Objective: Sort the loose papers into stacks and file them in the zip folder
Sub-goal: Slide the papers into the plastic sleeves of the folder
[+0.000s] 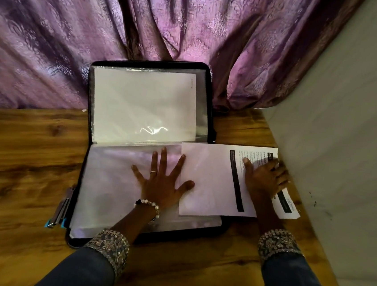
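R hand hides pt of papers; print blurred, unreadable

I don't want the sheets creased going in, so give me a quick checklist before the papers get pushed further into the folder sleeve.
1. Zip folder lies fully open on the table: ok.
2. Left hand rests flat on the near sleeve, fingers spread: ok.
3. Right hand has a grip on the printed papers: ok.
4. Papers squared into one stack: not ok, one sheet juts out at the right.
5. Sleeve mouth open: cannot tell.
6. Far sleeve already holds a sheet: ok.
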